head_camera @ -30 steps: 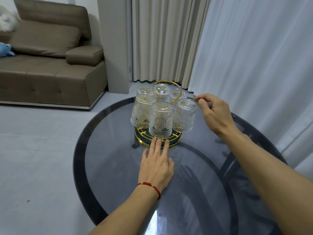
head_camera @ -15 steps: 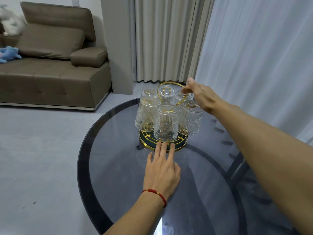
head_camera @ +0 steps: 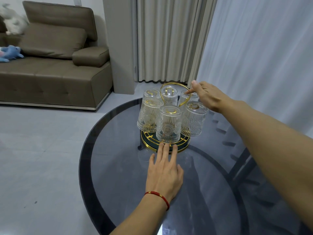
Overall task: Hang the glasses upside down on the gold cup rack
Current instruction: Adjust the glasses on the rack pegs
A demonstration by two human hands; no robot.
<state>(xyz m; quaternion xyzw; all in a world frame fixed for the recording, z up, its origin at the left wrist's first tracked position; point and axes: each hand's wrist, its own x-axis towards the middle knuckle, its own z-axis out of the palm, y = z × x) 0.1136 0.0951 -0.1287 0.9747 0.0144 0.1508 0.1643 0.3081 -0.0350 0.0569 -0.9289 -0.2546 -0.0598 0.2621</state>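
Grip, left hand (head_camera: pixel 163 173): flat and open on the table, palm down, fingers spread a little; fingertips (head_camera: pixel 166 147) touch the rack's base rim. It clasps nothing.
Grip, right hand (head_camera: pixel 207 95): reaches over the far right of the rack; thumb raised, one finger touching the gold loop near the back right glass. Whether it pinches the wire I cannot tell.
Bracelet (head_camera: pixel 158 196): thin red cord with a small gold bead, on the left wrist.
Sofa (head_camera: pixel 55 72): far left, brown, smooth and padded, with a squarish cushion and a rounded armrest.
Toy (head_camera: pixel 10 53): soft blue plush lying on the sofa seat.
Floor (head_camera: pixel 42 150): pale grey, plain.
Table (head_camera: pixel 118 167): round, smoked dark glass, glossy, with a darker band inside the edge.
Rack (head_camera: pixel 147 141): round dark tray with a gold rim and gold wire lines, standing on the table's far half; a gold wire loop handle (head_camera: pixel 166 84) rises at the centre.
Glasses (head_camera: pixel 169 123): six clear tumblers, ribbed with a pressed round flower, all hung upside down around the rack, bases up; gold prongs show through them.
Curtains (head_camera: pixel 169 39): beige pleated cloth behind the rack, sheer white folds to the right.
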